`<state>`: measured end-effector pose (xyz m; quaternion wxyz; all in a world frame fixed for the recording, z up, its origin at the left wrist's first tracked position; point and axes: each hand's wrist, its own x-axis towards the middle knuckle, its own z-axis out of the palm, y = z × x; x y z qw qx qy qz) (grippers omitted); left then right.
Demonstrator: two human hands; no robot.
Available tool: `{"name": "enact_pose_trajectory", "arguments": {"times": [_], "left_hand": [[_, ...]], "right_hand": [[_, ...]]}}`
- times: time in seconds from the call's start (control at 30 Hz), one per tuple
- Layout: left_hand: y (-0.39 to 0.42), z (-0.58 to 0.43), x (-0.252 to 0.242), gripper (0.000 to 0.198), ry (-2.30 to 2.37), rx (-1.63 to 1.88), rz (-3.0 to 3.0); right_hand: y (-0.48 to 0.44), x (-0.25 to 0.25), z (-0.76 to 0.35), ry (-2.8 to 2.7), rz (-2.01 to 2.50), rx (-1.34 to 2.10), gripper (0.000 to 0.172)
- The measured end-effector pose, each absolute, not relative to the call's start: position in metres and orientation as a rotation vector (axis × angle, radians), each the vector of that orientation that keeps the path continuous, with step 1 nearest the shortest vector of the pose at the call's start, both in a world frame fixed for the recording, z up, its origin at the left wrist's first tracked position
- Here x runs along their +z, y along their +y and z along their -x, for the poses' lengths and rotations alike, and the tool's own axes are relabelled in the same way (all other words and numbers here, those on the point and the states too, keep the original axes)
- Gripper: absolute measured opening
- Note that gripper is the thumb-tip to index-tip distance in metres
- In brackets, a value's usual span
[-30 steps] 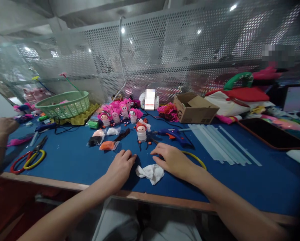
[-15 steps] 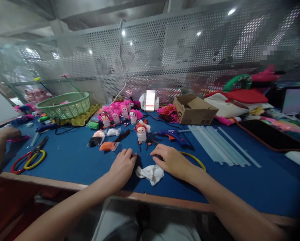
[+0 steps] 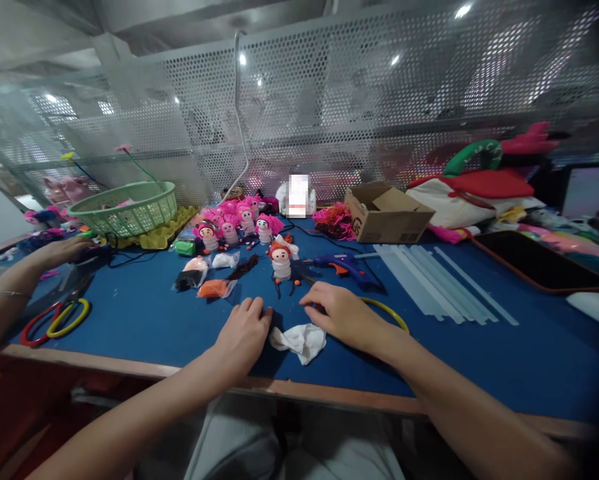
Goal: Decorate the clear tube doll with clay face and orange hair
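My left hand (image 3: 243, 333) rests palm down on the blue tabletop, its fingers loosely bent and apart from any object. To its right lies a crumpled white cloth or tissue (image 3: 299, 341). My right hand (image 3: 340, 312) lies just beyond the cloth with thumb and fingers apart, holding nothing visible. A yellow looped handle (image 3: 390, 313) shows from behind that hand, partly hidden by it. Just past both hands, a small doll (image 3: 281, 262) with orange hair, a white bow, a white ringed body and dark legs stands upright.
A blue glue gun (image 3: 347, 267) and translucent glue sticks (image 3: 429, 283) lie right. Several pink-haired dolls (image 3: 229, 230), clay packets (image 3: 214, 288), a green basket (image 3: 129, 217) and a cardboard box (image 3: 387, 217) stand behind. Scissors (image 3: 62, 319) lie left, near another person's hand (image 3: 62, 252).
The other person's hand at the left has moved inward and away from the front edge, over the glue gun there. My hands, the doll and the white cloth stay in place.
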<state>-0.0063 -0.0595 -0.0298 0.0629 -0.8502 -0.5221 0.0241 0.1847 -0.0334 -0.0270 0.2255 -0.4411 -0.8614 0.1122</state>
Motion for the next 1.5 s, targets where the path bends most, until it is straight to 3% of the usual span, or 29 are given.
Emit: {"name": "enact_pose_trajectory", "arguments": {"times": [0.43, 1.5], "left_hand": [[-0.053, 0.010, -0.030, 0.028, -1.572, 0.032, 2.601], [-0.011, 0.020, -0.023, 0.010, -1.679, -0.518, 2.941]], "right_hand": [[-0.034, -0.027, -0.185, -2.352, 1.195, 0.316, 0.018], [-0.031, -0.028, -0.184, -2.281, 1.138, 0.414, 0.019]]}}
